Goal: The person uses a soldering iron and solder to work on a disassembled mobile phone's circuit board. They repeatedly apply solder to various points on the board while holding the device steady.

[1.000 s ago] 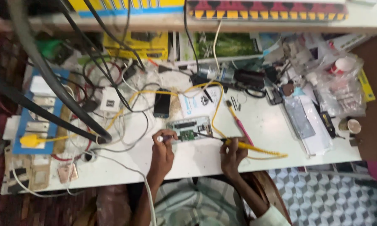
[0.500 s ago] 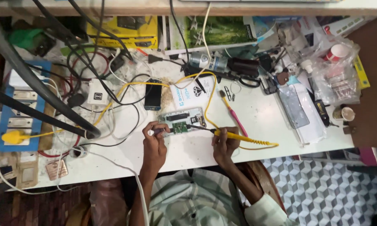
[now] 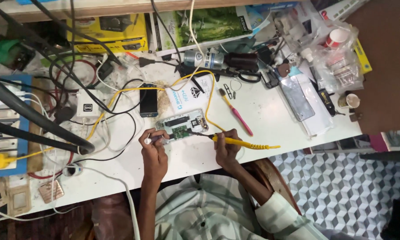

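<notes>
An opened phone [image 3: 182, 126] with its green circuit board showing lies on the white table [image 3: 271, 120]. My right hand [image 3: 224, 144] grips a yellow-handled soldering iron [image 3: 242, 142], its tip on the phone's right end. My left hand [image 3: 150, 140] pinches a small thin tool against the phone's left end. A yellow cable [image 3: 209, 95] loops behind the phone.
A dark phone [image 3: 149, 100] and a white card lie behind the opened one. A pink toothbrush [image 3: 236, 112], scissors [image 3: 249, 76], a grey phone back [image 3: 297, 97], tangled cables, a blue socket board [image 3: 7, 129] and plastic bags crowd the table. Tiled floor at right.
The view has shifted slightly, so the table sits a little lower and left in frame. Both hands stay on the opened phone with the same tools.
</notes>
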